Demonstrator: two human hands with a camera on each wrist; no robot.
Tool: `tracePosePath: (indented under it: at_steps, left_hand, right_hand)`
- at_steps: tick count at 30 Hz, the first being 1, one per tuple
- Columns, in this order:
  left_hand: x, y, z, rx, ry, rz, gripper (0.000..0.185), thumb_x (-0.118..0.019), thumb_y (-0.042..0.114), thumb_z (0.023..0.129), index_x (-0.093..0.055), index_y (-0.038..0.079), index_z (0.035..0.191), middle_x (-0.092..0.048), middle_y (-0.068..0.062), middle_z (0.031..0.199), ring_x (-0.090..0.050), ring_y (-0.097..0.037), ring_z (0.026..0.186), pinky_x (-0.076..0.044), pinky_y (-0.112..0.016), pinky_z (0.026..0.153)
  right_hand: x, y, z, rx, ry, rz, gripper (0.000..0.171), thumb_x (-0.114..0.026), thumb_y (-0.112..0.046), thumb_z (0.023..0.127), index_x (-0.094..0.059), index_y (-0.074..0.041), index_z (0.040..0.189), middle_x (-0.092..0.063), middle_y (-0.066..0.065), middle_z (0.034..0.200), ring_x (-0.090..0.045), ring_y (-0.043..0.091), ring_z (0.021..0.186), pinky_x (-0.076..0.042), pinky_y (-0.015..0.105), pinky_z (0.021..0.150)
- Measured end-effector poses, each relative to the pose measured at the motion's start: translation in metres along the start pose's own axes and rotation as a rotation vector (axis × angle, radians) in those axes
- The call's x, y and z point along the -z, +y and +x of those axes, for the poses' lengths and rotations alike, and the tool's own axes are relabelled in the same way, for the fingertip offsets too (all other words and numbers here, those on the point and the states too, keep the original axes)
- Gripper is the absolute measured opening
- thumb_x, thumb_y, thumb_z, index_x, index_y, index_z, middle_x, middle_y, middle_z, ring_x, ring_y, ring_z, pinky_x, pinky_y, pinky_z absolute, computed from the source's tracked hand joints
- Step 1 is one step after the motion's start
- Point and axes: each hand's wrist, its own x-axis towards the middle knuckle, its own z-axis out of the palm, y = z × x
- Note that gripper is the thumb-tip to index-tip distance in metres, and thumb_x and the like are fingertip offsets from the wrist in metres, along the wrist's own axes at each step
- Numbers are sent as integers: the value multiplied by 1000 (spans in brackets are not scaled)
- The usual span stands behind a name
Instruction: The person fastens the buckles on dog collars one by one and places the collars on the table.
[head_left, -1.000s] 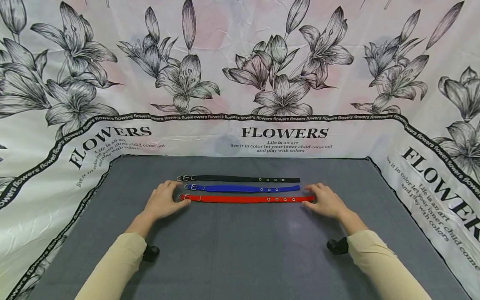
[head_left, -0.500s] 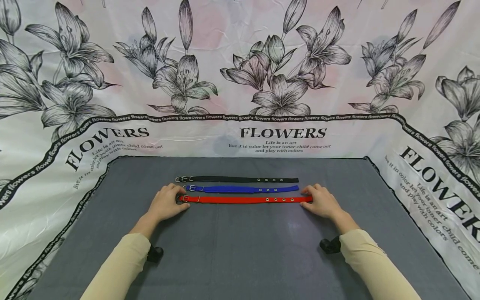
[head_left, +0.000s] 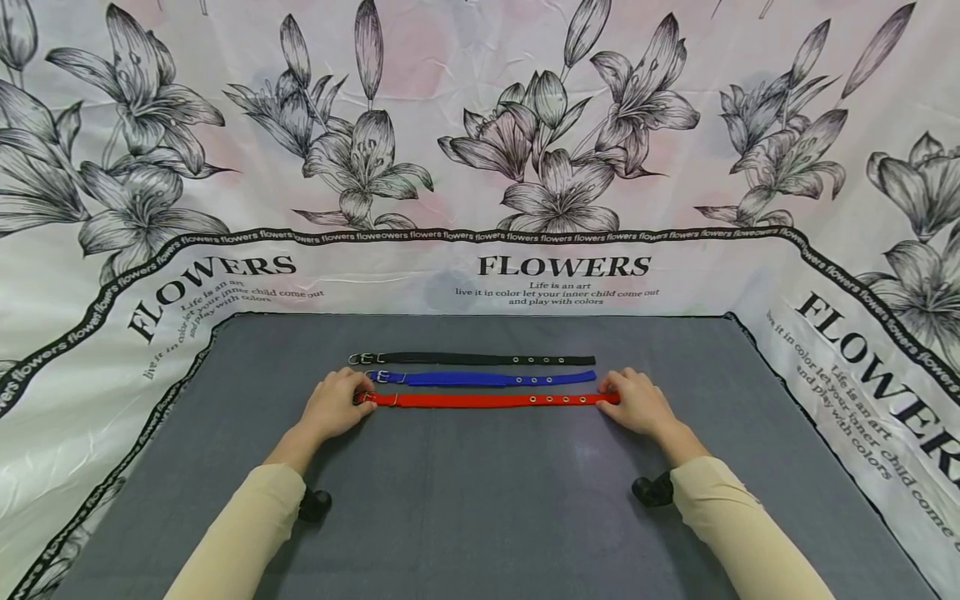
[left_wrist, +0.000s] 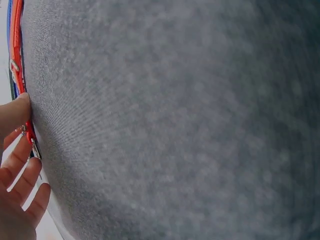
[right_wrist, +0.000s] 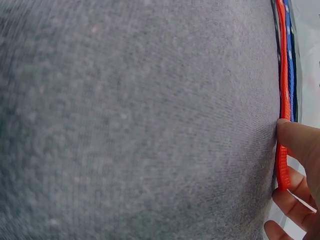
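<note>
Three collars lie in parallel rows: a black collar [head_left: 450, 359] at the back, a blue collar [head_left: 457, 379] in the middle and a red collar [head_left: 457, 401] nearest. My left hand [head_left: 333, 406] pinches the red collar's buckle end between thumb and fingers. In the left wrist view its thumb [left_wrist: 20, 107] lies over the red strap, with metal hardware showing beside the fingers. At the opposite end, my right hand [head_left: 637, 402] pinches the red strap's plain tip near the eyelets. The right wrist view shows that thumb [right_wrist: 292, 135] on the strap, its red tip jutting past.
Grey cloth [head_left: 465, 500] covers the tabletop. Behind it and along the sides hangs a white flower-printed sheet [head_left: 420, 275]. A dark wrist device [head_left: 315, 506] sits under the left cuff and another dark device [head_left: 651, 492] by the right cuff.
Both hands have moved inward onto the ends of the red collar, and thumbs and fingers have closed on it. The collars keep their rows; the whole view has shifted slightly.
</note>
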Motion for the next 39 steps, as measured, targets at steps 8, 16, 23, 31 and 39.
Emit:
tracePosePath:
  at_steps: [8,16,23,31,39]
  left_hand:
    - [1,1,0,-7,1,2,17,-72,24,78,-61,13,87,-53,-3,83,-46,-24,79,-37,-40,68]
    - [7,1,-1,14,-30,-50,19,-69,24,81,-59,12,92,-52,0,74,-45,-16,63,-33,-30,56]
    - [12,5,-5,17,-35,-39,18,-68,23,82,-62,13,96,-56,0,78,-48,-18,69,-39,-34,61]
    - [19,9,-10,-42,3,-31,21,-68,21,81,-67,12,101,-65,-5,93,-57,-23,82,-46,-46,76]
    - [22,8,-15,-77,20,-6,17,-65,22,84,-68,16,100,-62,-1,88,-52,-19,77,-44,-39,67]
  right_hand:
    - [3,-2,-1,17,4,-29,16,-70,-21,80,-59,-12,87,-52,6,81,-47,23,72,-39,37,56]
    - [6,-5,-1,46,28,-59,19,-71,-22,79,-58,-11,87,-56,3,79,-49,18,67,-41,34,54]
    - [11,-7,-3,78,58,-79,20,-72,-24,79,-58,-11,87,-59,3,80,-53,19,68,-43,35,54]
    - [14,-8,-9,108,82,-102,19,-71,-24,80,-63,-10,90,-61,5,84,-57,23,74,-47,39,58]
    - [15,-6,-11,138,110,-100,16,-69,-22,82,-64,-11,92,-62,5,87,-58,25,77,-47,42,60]
